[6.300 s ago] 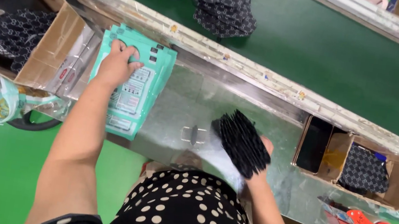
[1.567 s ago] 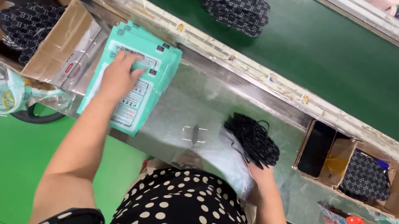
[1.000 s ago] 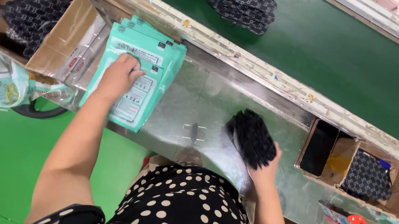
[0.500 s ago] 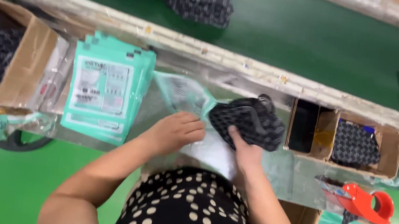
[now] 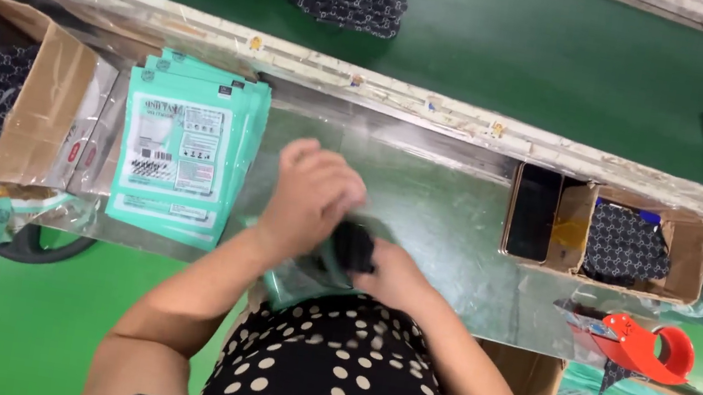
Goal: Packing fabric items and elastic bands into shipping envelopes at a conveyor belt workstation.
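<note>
Cardboard at the far left of the frame: an open box (image 5: 26,113) lies tipped toward the person, its mouth showing dark patterned pieces, so they can be drawn out sideways without lifting. Just right of it a stack of teal pouches (image 5: 179,156) sits flat on the steel worktop (image 5: 449,232), printed faces up and edges fanned a little, which keeps the top one easy to peel off.

At centre frame the left hand (image 5: 309,196) curls over a clear-and-teal pouch (image 5: 302,274) held at the worktop's near edge, fingers closed on its upper part as if keeping the mouth spread. The right hand (image 5: 391,274) is closed around a dark patterned piece (image 5: 355,243), which sits at the pouch's opening between the two hands; blur hides how far in it is.

Further right a smaller box (image 5: 607,243) holds more dark pieces within reach, and a red tape dispenser (image 5: 643,347) rests at the lower right. More pieces lie on the green belt (image 5: 533,57) along the top.
</note>
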